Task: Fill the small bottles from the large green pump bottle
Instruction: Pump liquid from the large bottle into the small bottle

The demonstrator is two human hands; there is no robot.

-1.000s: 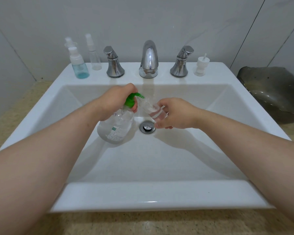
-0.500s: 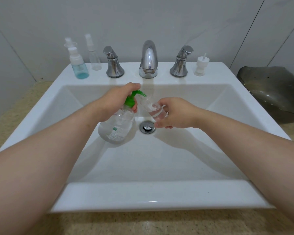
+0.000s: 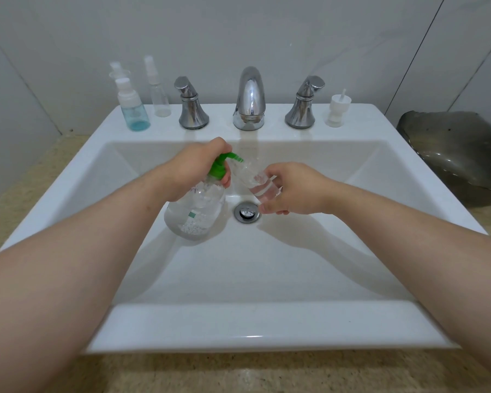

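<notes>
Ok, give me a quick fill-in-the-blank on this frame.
The left hand grips the pump bottle, whose pump is ___.
The right hand holds the small bottle ___ of the pump bottle.
The blue bottle stands ___ of the faucet.
The faucet has ___ handles.
Missing: green; right; left; two.

A speckled beige worktop (image 3: 238, 375) carries a white rectangular sink (image 3: 238, 321) and, at its right, a dark wavy-edged dish (image 3: 451, 148). On the sink's back ledge (image 3: 366, 117) stand, from the left, a blue-tinted spray bottle (image 3: 133, 112) with another bottle's top (image 3: 116, 69) showing behind it, a clear spray bottle (image 3: 159, 97), the left chrome handle (image 3: 192, 109), the chrome spout (image 3: 250, 100), the right chrome handle (image 3: 302, 106), and a white pump head (image 3: 336, 110) with its tube pointing up.
</notes>
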